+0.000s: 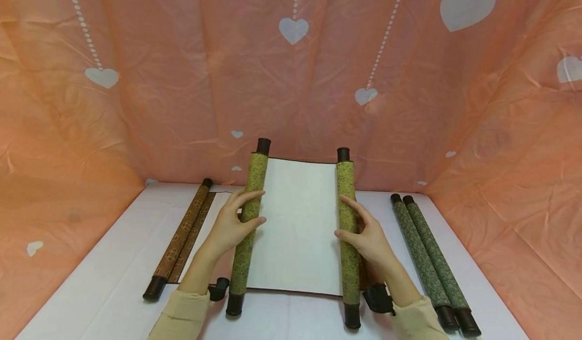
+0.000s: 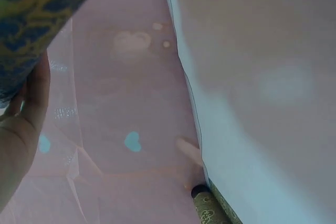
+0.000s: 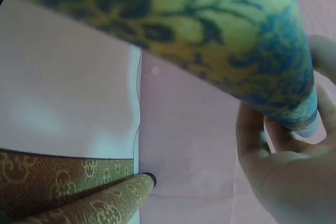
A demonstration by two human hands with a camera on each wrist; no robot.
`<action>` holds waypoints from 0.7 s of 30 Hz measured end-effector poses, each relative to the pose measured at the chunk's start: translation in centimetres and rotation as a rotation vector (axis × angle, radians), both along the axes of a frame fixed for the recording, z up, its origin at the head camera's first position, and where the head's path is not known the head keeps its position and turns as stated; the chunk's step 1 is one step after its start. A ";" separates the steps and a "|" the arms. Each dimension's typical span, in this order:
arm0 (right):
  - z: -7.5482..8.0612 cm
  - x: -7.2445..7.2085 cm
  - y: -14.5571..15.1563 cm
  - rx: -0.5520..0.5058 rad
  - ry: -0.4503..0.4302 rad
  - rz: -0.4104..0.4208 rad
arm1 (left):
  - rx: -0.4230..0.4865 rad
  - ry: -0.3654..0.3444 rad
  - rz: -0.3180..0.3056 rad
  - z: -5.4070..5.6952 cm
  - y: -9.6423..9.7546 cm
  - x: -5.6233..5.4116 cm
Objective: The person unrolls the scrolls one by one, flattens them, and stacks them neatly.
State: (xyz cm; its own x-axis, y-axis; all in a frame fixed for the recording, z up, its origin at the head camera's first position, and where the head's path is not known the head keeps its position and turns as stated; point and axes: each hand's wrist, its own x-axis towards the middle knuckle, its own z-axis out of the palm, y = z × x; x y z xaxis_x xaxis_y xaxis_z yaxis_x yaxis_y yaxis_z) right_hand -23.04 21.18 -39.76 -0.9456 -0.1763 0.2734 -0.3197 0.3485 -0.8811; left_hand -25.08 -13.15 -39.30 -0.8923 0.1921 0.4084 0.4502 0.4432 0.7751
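A hanging scroll with yellow-green rollers is held partly unrolled, its white sheet (image 1: 300, 224) stretched between them. My left hand (image 1: 227, 229) grips the left roller (image 1: 243, 264), with thumb and fingers round its middle. Around the right roller (image 1: 350, 274) curls my right hand (image 1: 372, 239). Both rollers stand tilted, raised above the table. Under this scroll lies a second one, unrolled, with a brown patterned roller (image 1: 182, 234) at its left. Its other brown roller (image 3: 105, 203) shows in the right wrist view; in the head view the raised scroll and my right hand mostly hide it.
Two dark green rollers (image 1: 436, 259) with black end caps lie side by side at the table's right. The white tabletop (image 1: 109, 259) runs back to an orange-pink curtain (image 1: 254, 87) with white hearts. Black straps (image 1: 378, 298) sit at my wrists.
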 end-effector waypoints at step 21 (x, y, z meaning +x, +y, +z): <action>1.0 0.5 0.9 -0.109 -0.063 0.028 | 0.018 0.000 -0.076 0.4 -1.3 0.2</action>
State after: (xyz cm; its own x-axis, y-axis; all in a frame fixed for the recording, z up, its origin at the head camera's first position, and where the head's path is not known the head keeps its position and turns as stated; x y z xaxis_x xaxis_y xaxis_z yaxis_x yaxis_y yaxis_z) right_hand -22.56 22.12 -38.77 -0.9565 -0.1754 0.2331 -0.2713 0.2411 -0.9318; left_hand -24.85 -14.44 -38.85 -0.8757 0.2516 0.4122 0.4817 0.3938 0.7829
